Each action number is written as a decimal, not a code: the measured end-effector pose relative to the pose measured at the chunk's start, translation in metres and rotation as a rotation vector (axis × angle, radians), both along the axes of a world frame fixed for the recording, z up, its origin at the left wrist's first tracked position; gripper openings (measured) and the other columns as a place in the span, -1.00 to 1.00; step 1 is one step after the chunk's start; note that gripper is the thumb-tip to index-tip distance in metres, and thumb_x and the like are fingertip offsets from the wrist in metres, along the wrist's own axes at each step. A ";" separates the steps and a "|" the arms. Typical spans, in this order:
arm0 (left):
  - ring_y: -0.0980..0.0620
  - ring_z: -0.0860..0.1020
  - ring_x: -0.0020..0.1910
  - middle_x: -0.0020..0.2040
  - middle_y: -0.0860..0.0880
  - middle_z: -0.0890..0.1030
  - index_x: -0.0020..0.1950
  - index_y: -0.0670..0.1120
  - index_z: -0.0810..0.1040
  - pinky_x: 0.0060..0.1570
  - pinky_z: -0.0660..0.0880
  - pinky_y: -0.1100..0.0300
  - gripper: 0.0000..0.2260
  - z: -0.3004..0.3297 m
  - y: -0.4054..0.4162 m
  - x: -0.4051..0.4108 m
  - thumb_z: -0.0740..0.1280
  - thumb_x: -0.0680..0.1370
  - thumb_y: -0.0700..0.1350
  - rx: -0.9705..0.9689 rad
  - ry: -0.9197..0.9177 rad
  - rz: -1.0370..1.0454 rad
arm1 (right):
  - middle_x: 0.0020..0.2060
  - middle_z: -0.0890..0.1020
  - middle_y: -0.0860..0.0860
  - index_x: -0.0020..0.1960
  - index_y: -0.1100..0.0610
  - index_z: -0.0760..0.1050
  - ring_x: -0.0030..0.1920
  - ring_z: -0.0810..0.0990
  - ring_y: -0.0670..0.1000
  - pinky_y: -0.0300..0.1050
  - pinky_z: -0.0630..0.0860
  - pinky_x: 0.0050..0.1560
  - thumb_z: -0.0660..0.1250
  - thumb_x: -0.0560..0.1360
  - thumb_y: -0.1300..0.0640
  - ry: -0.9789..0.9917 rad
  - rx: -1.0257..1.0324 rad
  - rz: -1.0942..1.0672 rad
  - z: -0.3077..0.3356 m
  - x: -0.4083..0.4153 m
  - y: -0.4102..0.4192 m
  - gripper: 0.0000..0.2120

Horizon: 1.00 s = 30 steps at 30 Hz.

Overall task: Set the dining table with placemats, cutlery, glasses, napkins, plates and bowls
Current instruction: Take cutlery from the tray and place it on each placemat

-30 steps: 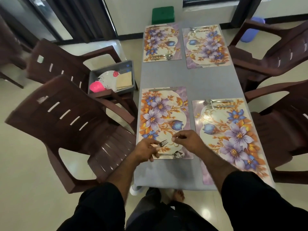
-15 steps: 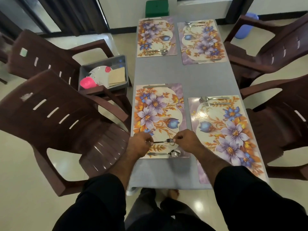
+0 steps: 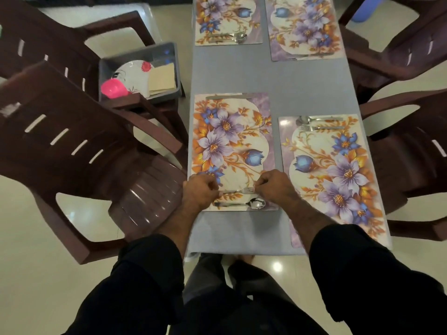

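A steel fork (image 3: 238,190) lies crosswise low over the near edge of the near-left floral placemat (image 3: 233,141). My left hand (image 3: 200,191) pinches its handle end and my right hand (image 3: 274,187) pinches its tines end. Just below the fork a spoon (image 3: 244,204) lies on the same mat. The near-right placemat (image 3: 338,170) carries a spoon and a fork (image 3: 319,124) at its far edge. Two more mats lie at the far end, the left one (image 3: 227,18) with cutlery on it.
The grey table (image 3: 266,76) has dark brown plastic chairs on both sides. A grey tub (image 3: 145,71) on the left chair's seat holds a white plate, a pink bowl (image 3: 113,87) and beige napkins (image 3: 161,79).
Both hands have brought the fork down and toward me, from above the mat to just above the spoon. The view has tilted closer to the table.
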<state>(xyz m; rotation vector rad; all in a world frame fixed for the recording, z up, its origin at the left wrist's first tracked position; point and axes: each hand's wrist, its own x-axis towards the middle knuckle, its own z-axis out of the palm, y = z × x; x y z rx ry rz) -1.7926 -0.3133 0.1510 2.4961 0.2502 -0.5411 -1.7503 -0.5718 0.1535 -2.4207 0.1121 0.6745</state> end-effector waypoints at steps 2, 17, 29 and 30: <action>0.03 0.56 -0.09 -0.19 0.19 0.59 -0.24 0.12 0.56 0.08 0.57 -0.17 -0.76 -0.002 0.001 -0.001 0.60 0.42 0.11 -0.033 -0.009 0.012 | -0.20 0.73 -0.05 -0.18 0.08 0.71 -0.13 0.68 0.02 -0.22 0.50 -0.17 0.58 0.37 0.11 -0.002 0.005 0.005 0.002 0.000 0.001 -0.92; 0.07 0.48 0.09 0.22 0.07 0.60 0.07 0.20 0.50 0.20 0.57 -0.08 -0.57 0.005 0.008 -0.011 0.67 0.37 0.12 -0.059 -0.013 -0.089 | -0.01 0.55 -0.05 0.15 -0.01 0.55 -0.02 0.57 0.03 -0.26 0.32 -0.26 0.71 0.25 -0.07 0.085 -0.011 0.152 0.015 -0.012 -0.007 -0.43; 0.07 0.57 -0.04 0.01 0.15 0.59 -0.01 0.10 0.58 -0.13 0.47 0.18 -0.77 0.002 0.016 -0.006 0.58 0.48 0.10 -0.116 -0.020 -0.021 | 0.07 0.68 0.02 0.08 0.05 0.55 -0.06 0.58 0.02 -0.16 0.41 -0.14 0.47 0.53 -0.21 -0.004 -0.018 0.088 0.012 -0.012 -0.006 -0.65; 0.07 0.58 -0.07 -0.05 0.17 0.59 -0.01 0.08 0.58 -0.15 0.46 0.19 -0.83 0.001 0.015 -0.004 0.54 0.53 0.06 -0.121 -0.029 0.007 | 0.10 0.69 0.03 0.06 0.05 0.56 -0.05 0.59 0.03 -0.14 0.43 -0.10 0.46 0.54 -0.19 -0.006 -0.020 0.065 0.011 -0.010 -0.005 -0.68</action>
